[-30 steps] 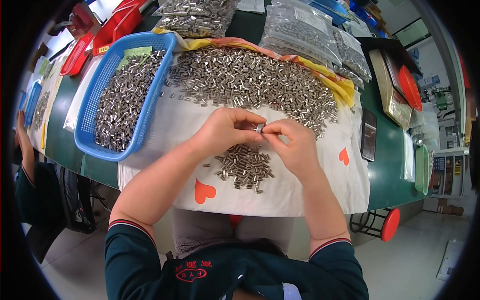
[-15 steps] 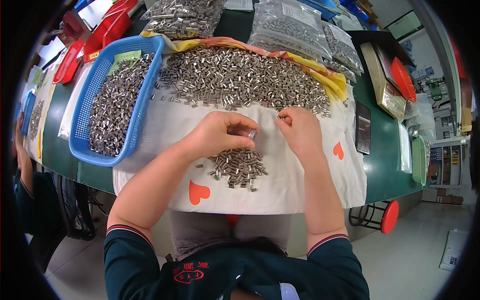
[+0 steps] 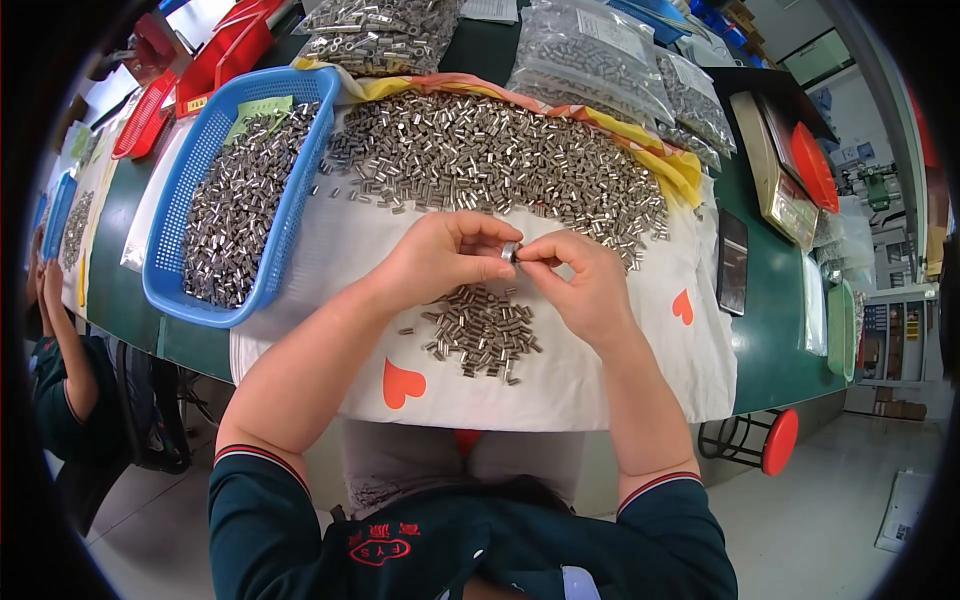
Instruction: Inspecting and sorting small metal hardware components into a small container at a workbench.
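My left hand [image 3: 440, 255] is closed around a short, wide metal ring [image 3: 509, 251], its thumb and fingers pinching the ring's sides. Thumb and forefinger of my right hand [image 3: 580, 285] press together right at the ring's open end. A small metal sleeve is in that pinch, mostly hidden by the fingertips. Beneath my hands lies a small heap of metal sleeves [image 3: 482, 332] on a white cloth [image 3: 550, 390] with red hearts. Beyond them spreads a much larger heap of similar sleeves [image 3: 500, 150].
A blue basket [image 3: 160, 240] of sleeves stands at the left. Bagged metal parts [image 3: 590, 55] lie behind a yellow cloth edge [image 3: 670, 175]. A dark phone [image 3: 732, 262] rests on the green table at right. Another person's arm [image 3: 70, 330] shows far left. A red stool [image 3: 780, 442] stands lower right.
My right hand has moved left from the edge of the large heap to the ring in my left hand. The hands now meet at the ring. The person at far left has shifted.
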A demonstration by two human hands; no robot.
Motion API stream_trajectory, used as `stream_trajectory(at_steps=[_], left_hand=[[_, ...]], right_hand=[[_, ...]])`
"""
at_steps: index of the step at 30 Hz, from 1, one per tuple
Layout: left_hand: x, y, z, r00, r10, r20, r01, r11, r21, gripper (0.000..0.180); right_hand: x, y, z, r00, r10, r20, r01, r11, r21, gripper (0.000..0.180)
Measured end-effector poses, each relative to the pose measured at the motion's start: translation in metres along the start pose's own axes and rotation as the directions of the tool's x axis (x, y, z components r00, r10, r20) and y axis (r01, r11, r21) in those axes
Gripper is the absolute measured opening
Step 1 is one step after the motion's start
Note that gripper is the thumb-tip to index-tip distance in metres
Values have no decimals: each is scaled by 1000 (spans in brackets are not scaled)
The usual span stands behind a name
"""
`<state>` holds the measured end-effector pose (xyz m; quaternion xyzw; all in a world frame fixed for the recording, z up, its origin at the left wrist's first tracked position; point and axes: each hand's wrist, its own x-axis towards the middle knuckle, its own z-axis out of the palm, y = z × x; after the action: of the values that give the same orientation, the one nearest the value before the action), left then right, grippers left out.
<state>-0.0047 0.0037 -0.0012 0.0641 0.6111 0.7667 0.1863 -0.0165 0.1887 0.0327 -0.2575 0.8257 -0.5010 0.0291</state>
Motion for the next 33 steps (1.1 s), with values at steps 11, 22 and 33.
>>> stream_trajectory(at_steps=[11,22,33], left_hand=[[-2,1,3,999,-24,-41,26,999,39,32],[-8,9,3,991,-79,110,38,943,331,32],[-7,10,3,993,-55,105,30,973,228,31]], right_hand=[[-3,3,2,987,-163,-7,158,966,-206,11],[6,18,-51,992,127,9,-112,906,-408,13],[5,32,-21,998,34,55,6,793,-609,3]])
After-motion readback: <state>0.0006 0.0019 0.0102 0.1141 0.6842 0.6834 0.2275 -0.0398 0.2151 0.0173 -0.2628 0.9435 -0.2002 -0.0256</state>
